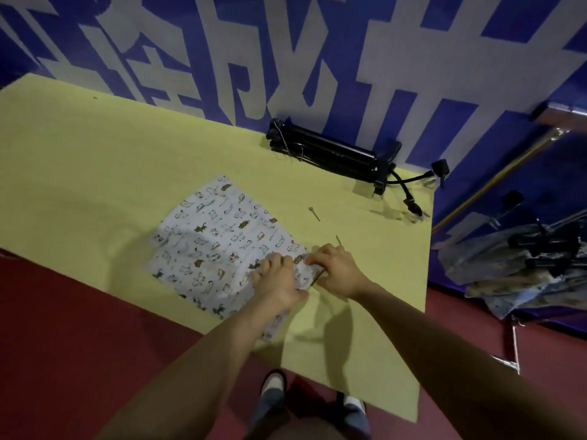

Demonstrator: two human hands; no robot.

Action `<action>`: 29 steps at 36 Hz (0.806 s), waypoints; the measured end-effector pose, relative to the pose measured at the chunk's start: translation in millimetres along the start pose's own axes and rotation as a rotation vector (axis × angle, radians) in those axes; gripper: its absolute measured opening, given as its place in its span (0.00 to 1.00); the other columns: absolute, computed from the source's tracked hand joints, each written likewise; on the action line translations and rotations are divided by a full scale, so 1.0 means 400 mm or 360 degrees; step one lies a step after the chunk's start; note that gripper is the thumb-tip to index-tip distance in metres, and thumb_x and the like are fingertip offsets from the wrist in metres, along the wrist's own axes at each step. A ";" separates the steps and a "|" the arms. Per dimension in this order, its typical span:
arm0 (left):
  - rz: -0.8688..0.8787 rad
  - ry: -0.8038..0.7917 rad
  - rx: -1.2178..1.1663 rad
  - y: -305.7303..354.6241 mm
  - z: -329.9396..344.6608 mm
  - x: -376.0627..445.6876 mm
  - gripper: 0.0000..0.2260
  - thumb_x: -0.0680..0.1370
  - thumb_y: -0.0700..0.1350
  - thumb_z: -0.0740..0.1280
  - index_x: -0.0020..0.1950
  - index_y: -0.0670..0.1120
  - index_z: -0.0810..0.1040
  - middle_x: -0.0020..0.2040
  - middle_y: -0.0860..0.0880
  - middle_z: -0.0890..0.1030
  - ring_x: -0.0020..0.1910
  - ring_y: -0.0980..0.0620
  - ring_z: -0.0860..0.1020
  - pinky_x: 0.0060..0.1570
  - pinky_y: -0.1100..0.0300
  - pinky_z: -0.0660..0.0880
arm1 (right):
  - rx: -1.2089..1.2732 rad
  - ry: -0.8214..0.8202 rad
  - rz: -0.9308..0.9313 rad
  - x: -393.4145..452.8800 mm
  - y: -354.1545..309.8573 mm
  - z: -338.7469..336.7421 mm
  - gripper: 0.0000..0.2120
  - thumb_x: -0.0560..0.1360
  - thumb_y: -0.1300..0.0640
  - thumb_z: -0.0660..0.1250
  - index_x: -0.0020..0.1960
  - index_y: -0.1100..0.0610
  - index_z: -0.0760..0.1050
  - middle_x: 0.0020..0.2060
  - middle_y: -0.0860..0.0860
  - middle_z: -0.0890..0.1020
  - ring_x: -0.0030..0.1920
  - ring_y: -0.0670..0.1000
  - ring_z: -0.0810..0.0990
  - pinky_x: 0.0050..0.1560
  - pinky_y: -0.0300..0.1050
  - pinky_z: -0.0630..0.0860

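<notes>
Progress notes, remote station, head view.

- The work sits at the right corner of the printed cloth (216, 236), centre of the frame on the yellow counter (95, 154). Both hands meet there.
- Left hand (279, 281): grip narrow, with the fingers curled down and pinching the cloth's edge at that corner.
- Right hand (336, 271): grip closed round a thin rod (317, 277), which lies against the cloth edge between the two hands.
- A thin tip (338, 239) shows just beyond the right hand. I cannot tell whether it is the far end of the same rod or a second piece.

Stage, as I judge it: early. The rod is at the corner and the cloth is gathered only there. The rest of the cloth, toward centre left, lies spread flat with a few soft creases. Working the rod along or into the edge looks like most of what is left.

Count:
- Printed cloth: one.
- Rod in the grip: one, perhaps two if the tip is separate.
- Loose pin (314, 213): one, on the bare counter above the hands and apart from the cloth.
- Black device with a cable (327, 157): one, upper right of the counter against the wall.
- Heap of fabric (508, 265): one, right edge of the frame, off the counter.
</notes>
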State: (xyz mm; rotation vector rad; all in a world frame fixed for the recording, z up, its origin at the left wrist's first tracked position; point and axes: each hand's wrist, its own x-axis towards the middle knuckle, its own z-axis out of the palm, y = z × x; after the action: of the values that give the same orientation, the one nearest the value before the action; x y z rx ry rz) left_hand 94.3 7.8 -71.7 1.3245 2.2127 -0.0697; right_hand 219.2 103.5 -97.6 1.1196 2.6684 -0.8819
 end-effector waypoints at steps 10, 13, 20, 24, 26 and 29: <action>0.0345 0.0200 0.0102 -0.017 -0.086 0.010 0.21 0.78 0.46 0.62 0.68 0.43 0.61 0.64 0.43 0.67 0.59 0.45 0.70 0.52 0.55 0.70 | 0.0497 0.0575 0.0270 0.039 -0.061 -0.029 0.09 0.77 0.51 0.64 0.43 0.54 0.80 0.43 0.50 0.80 0.48 0.51 0.77 0.55 0.50 0.69; 0.0478 0.0167 0.0031 -0.010 -0.125 0.003 0.24 0.78 0.39 0.62 0.70 0.47 0.56 0.63 0.42 0.68 0.39 0.50 0.71 0.31 0.60 0.66 | 0.0604 0.0666 0.0214 0.055 -0.074 -0.068 0.09 0.78 0.53 0.63 0.41 0.54 0.77 0.34 0.48 0.77 0.37 0.49 0.75 0.43 0.47 0.70; 0.0792 0.0046 0.0348 -0.013 -0.198 0.034 0.24 0.76 0.32 0.59 0.72 0.46 0.63 0.76 0.45 0.57 0.43 0.49 0.76 0.35 0.56 0.73 | 0.0716 0.0774 0.0143 0.082 -0.074 -0.154 0.07 0.77 0.57 0.65 0.48 0.58 0.81 0.41 0.50 0.81 0.41 0.49 0.78 0.41 0.44 0.72; 0.0697 0.0137 0.0192 -0.011 -0.250 0.054 0.32 0.75 0.32 0.61 0.76 0.47 0.53 0.71 0.46 0.64 0.47 0.49 0.74 0.36 0.59 0.69 | 0.0941 0.0787 0.0246 0.075 -0.056 -0.165 0.08 0.77 0.60 0.65 0.54 0.59 0.80 0.46 0.53 0.81 0.42 0.48 0.76 0.39 0.33 0.72; 0.0636 0.0193 0.0075 -0.012 -0.269 0.069 0.31 0.76 0.33 0.61 0.76 0.44 0.53 0.71 0.46 0.63 0.47 0.49 0.74 0.36 0.58 0.70 | 0.0970 0.0843 0.0428 0.067 -0.032 -0.152 0.10 0.77 0.63 0.62 0.55 0.60 0.79 0.50 0.55 0.81 0.42 0.50 0.76 0.36 0.30 0.71; 0.0571 0.0183 -0.0044 -0.011 -0.288 0.083 0.34 0.76 0.37 0.61 0.77 0.44 0.46 0.76 0.47 0.53 0.61 0.44 0.72 0.45 0.52 0.76 | 0.0711 0.0843 0.0677 0.063 0.013 -0.118 0.13 0.76 0.65 0.59 0.57 0.61 0.77 0.55 0.58 0.80 0.50 0.56 0.79 0.47 0.42 0.75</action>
State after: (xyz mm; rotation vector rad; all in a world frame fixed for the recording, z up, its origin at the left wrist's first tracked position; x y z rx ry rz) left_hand 28.8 68.4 8.8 1.7251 2.0225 0.1737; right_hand 209.7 148.1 -69.1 2.1919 2.4623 -1.2649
